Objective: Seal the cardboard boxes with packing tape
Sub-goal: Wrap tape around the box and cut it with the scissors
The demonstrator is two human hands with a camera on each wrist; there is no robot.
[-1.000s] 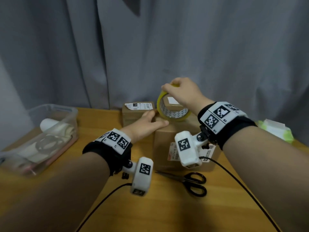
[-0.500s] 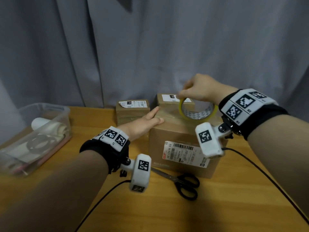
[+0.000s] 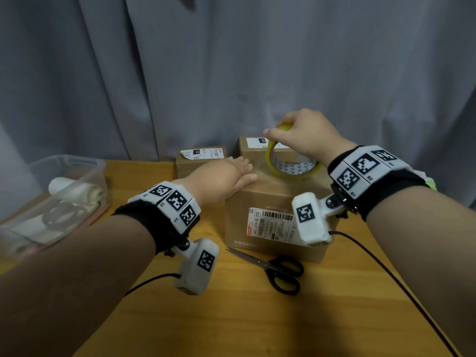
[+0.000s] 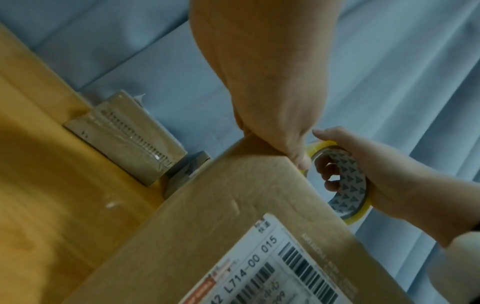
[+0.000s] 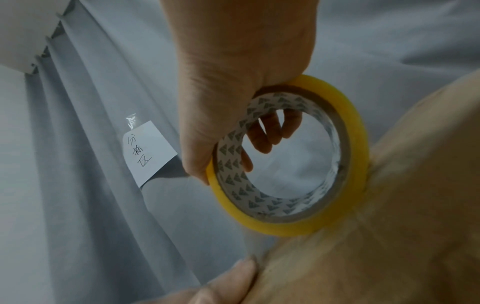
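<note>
The front cardboard box (image 3: 273,202) stands on the wooden table (image 3: 231,318), its shipping label (image 3: 270,224) facing the person. The left hand (image 3: 221,180) lies flat on the box top near the left edge, fingers extended and pressing down; the left wrist view shows the fingertips (image 4: 301,162) at the top edge of the box. The right hand (image 3: 304,135) grips the roll of packing tape (image 3: 291,163), with the thumb on the outer yellow rim and the fingers (image 5: 265,131) curled through the core. The roll stands on edge, tilted, with its lower rim touching the top of the box toward the right side. Whether a strip of tape runs from the roll to the left hand cannot be determined. Two smaller cardboard boxes stand behind the front one against the grey curtain (image 3: 231,73): a left rear box (image 3: 201,161) and a right rear box (image 3: 251,148), each bearing a white label. Black-handled scissors (image 3: 278,271) lie closed on the table just in front of the labelled box. A clear plastic bin (image 3: 85,166) holding pale rolled items sits at the table's left edge, well apart from the boxes.
</note>
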